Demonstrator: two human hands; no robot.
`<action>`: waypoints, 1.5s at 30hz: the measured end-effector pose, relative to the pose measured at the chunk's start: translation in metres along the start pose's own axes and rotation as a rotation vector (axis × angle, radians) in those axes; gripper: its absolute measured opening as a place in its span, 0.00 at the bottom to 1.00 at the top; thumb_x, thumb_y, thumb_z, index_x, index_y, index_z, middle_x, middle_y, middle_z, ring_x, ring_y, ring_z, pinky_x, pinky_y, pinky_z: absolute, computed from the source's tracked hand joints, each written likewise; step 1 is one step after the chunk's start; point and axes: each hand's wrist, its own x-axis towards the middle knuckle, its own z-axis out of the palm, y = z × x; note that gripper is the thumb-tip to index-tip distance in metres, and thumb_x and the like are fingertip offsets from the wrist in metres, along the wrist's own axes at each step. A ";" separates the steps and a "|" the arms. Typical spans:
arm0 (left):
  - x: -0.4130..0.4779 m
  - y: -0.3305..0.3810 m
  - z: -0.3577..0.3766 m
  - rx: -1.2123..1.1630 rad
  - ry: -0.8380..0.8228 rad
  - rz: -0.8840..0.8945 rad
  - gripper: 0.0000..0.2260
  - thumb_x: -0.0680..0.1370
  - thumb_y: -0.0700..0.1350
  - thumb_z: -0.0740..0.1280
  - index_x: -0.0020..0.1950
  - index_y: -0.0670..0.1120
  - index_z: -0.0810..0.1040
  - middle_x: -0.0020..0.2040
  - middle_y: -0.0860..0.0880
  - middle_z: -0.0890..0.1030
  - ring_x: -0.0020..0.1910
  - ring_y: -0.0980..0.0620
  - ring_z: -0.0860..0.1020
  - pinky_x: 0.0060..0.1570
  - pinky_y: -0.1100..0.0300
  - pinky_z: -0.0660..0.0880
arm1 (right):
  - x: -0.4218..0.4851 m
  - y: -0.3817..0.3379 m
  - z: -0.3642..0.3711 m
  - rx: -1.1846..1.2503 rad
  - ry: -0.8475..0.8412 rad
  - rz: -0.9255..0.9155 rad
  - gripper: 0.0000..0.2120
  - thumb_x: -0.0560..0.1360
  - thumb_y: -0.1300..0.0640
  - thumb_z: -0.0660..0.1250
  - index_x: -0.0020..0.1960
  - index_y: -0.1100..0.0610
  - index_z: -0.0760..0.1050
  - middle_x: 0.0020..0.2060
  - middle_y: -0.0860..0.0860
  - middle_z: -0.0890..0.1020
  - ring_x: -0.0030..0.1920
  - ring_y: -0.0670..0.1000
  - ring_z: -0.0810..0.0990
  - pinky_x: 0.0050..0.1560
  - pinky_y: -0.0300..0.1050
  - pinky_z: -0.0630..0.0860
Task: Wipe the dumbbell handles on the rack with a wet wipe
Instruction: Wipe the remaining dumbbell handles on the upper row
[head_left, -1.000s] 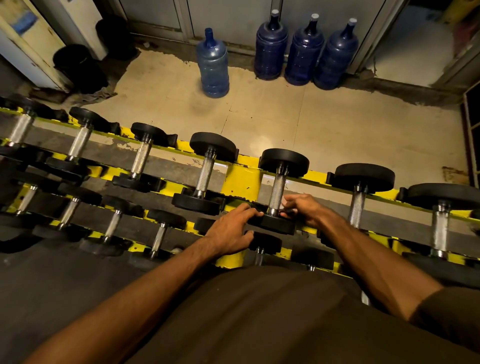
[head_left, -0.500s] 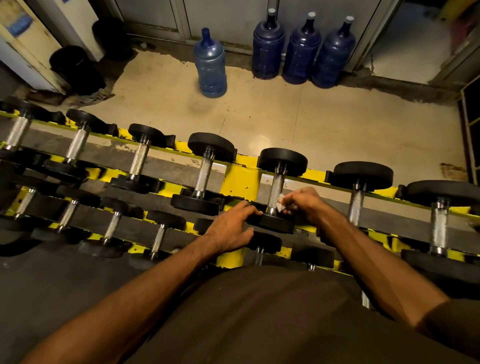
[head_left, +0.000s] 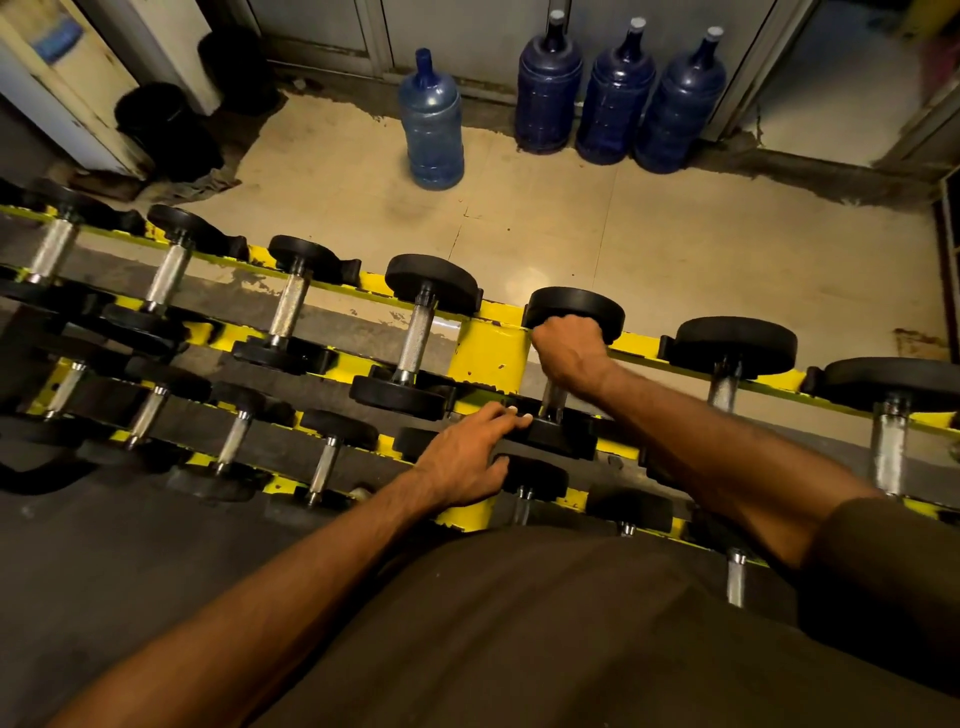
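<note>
Black dumbbells with steel handles lie in two rows on a yellow rack (head_left: 485, 358). My right hand (head_left: 569, 347) is closed around the far end of one top-row dumbbell's handle (head_left: 551, 402), just under its far weight head (head_left: 574, 312). The wet wipe is hidden inside that fist. My left hand (head_left: 470, 460) lies flat with fingers spread on the near head of the same dumbbell (head_left: 556, 434), holding nothing.
Neighbouring dumbbells sit close on both sides, one at the left (head_left: 415, 343) and one at the right (head_left: 727, 364). Several blue water jugs (head_left: 548, 85) stand on the tiled floor beyond the rack. My dark shirt fills the bottom of the view.
My right hand has slid up the handle from its near end to the far end by the weight head. My left hand stayed on the near head.
</note>
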 end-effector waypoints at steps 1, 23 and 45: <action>-0.002 -0.001 0.000 0.012 -0.016 0.009 0.29 0.78 0.45 0.67 0.79 0.52 0.64 0.74 0.51 0.66 0.71 0.50 0.69 0.66 0.49 0.74 | 0.003 -0.004 -0.003 -0.057 -0.060 -0.008 0.08 0.78 0.58 0.66 0.54 0.57 0.81 0.46 0.53 0.83 0.43 0.55 0.82 0.38 0.47 0.72; 0.001 -0.006 -0.003 -0.033 -0.012 0.005 0.28 0.78 0.45 0.67 0.79 0.53 0.66 0.74 0.52 0.68 0.64 0.53 0.73 0.61 0.53 0.76 | -0.052 0.021 0.032 0.775 -0.135 -0.105 0.07 0.74 0.59 0.74 0.51 0.56 0.85 0.46 0.51 0.86 0.44 0.45 0.82 0.47 0.42 0.81; -0.001 -0.006 0.002 -0.073 -0.002 -0.016 0.28 0.79 0.46 0.68 0.78 0.55 0.66 0.73 0.53 0.66 0.49 0.59 0.69 0.50 0.61 0.74 | -0.081 0.027 0.077 1.240 -0.198 0.328 0.04 0.75 0.61 0.71 0.48 0.55 0.83 0.45 0.51 0.83 0.48 0.48 0.81 0.46 0.43 0.79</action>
